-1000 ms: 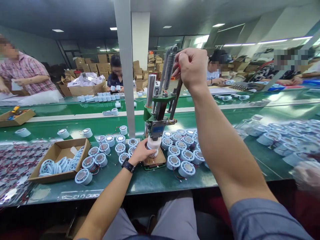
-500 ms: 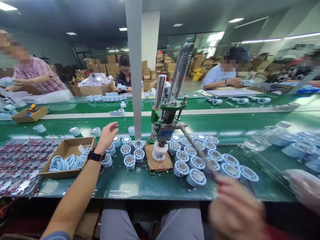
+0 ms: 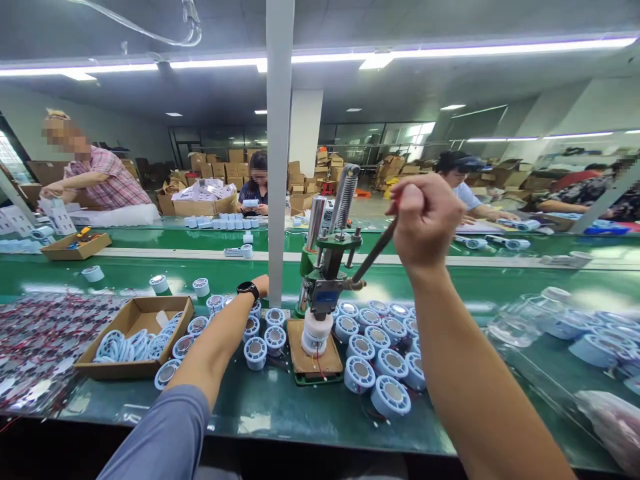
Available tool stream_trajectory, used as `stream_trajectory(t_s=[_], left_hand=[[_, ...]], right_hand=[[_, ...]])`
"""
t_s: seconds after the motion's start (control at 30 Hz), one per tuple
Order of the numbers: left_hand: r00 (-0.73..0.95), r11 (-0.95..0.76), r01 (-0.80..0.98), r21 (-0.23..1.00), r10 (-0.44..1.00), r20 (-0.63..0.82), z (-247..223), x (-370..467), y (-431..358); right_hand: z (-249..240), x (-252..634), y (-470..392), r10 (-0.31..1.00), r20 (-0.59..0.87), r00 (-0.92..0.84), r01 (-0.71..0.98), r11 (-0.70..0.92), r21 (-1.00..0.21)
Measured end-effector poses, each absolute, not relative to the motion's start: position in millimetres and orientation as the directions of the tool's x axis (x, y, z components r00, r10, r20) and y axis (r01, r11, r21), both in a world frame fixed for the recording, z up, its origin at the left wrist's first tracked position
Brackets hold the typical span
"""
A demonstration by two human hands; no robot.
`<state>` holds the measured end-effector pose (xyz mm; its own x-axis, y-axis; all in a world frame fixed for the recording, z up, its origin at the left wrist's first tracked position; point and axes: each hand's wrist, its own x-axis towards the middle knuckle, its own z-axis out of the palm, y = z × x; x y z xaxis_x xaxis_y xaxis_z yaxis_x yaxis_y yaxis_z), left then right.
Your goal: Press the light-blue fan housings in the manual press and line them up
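My right hand (image 3: 425, 217) is closed round the lever (image 3: 376, 252) of a hand press (image 3: 327, 267), which slants up to the right. Below the press's ram, a white cylindrical block (image 3: 318, 325) sits over a round housing (image 3: 313, 345) with thin wires, on a brown pad (image 3: 295, 353). My left hand (image 3: 263, 285) reaches forward beside the grey post (image 3: 280, 167); its fingers are hidden. Under and beside that wrist stand light-blue round motor housings (image 3: 255, 352) with slotted rims. More such housings (image 3: 391, 395) crowd the right of the press.
A cardboard box (image 3: 135, 371) of light-blue rings stands left, beside many wired parts (image 3: 45, 340). Clear plastic (image 3: 520, 323) and a bag (image 3: 610, 420) lie right. Across the green bench, co-workers (image 3: 107, 177) handle parts near a small tool box (image 3: 75, 248).
My right hand has swung the lever from low to high. My left hand has moved right and forward to the post. The view has tilted upward.
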<state>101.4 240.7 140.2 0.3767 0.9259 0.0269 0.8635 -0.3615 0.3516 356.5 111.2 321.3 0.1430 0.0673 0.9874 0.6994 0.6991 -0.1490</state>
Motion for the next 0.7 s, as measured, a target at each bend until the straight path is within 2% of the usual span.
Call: stream_trajectory(t_s=[0.13, 0.23, 0.3, 0.43, 0.53, 0.6, 0.7], left_hand=[[0.147, -0.177, 0.956, 0.235, 0.979, 0.14, 156.4, 78.4, 222.2], [0.087, -0.124, 0.98, 0.157, 0.972, 0.22, 167.1, 43.2, 179.5], [0.14, -0.157, 0.982, 0.104, 0.978, 0.154, 167.6, 19.8, 136.1], [0.194, -0.191, 0.981, 0.036, 0.973, -0.127, 141.5, -2.4, 51.4], [0.104, -0.1, 0.994, 0.04, 0.986, -0.134, 108.4, 3.3, 21.1], [0.054, -0.051, 0.997, 0.058, 0.997, -0.046, 90.3, 8.2, 15.7], [0.016, -0.023, 0.997, 0.071, 0.995, 0.098, 74.8, 6.7, 15.4]], right_hand=[[333.2, 355.3, 149.9, 0.264, 0.953, 0.146, 0.724, 0.629, -0.285], [333.6, 351.5, 166.8, 0.358, 0.915, 0.186, 0.76, 0.538, -0.365], [334.0, 348.8, 174.0, 0.365, 0.906, 0.214, 0.78, 0.494, -0.384], [342.1, 349.5, 174.6, 0.368, 0.9, 0.234, 0.813, 0.433, -0.388], [339.0, 352.5, 151.7, 0.449, 0.871, 0.197, 0.782, 0.464, -0.416], [313.1, 347.4, 122.5, 0.483, 0.857, 0.178, 0.718, 0.531, -0.449], [224.8, 322.8, 73.9, 0.47, 0.848, 0.247, 0.588, 0.623, -0.516]])
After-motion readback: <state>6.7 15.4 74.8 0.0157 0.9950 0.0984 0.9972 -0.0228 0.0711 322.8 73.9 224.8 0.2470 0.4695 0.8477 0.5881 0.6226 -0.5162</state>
